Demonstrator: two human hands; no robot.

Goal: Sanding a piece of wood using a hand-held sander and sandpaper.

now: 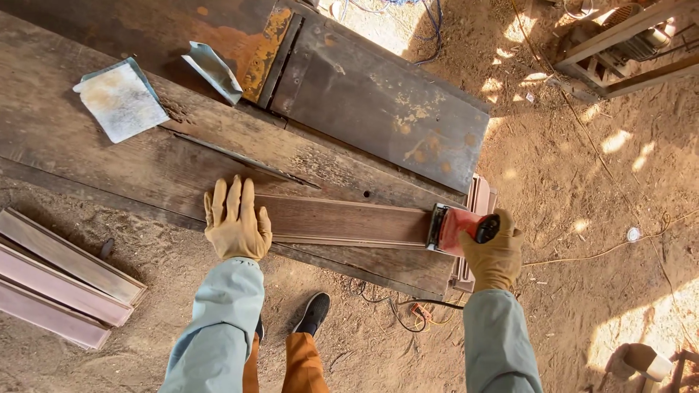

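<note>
Your left hand (pixel 234 222), gloved, lies flat with fingers spread on near end of brown plank (pixel 342 220); it grips nothing, only presses plank down so it stays put on counter (pixel 87 156). Your right hand (pixel 494 255) wraps closed around red sander (pixel 457 229), pad seated on plank's far end. Plank lies lengthwise along counter's near edge. No labels legible. Two worn sandpaper sheets (pixel 122 100) rest upper left (well apart from hands). Pale boards (pixel 62 280) stacked on sandy floor, lower left.

Sandy dirt floor (pixel 582 182) dappled with sunlight, weathered plank workbench (pixel 109 167) at nine o'clock, rusty metal sheet (pixel 378 102) at twelve, wooden frame (pixel 626 44) at two
</note>
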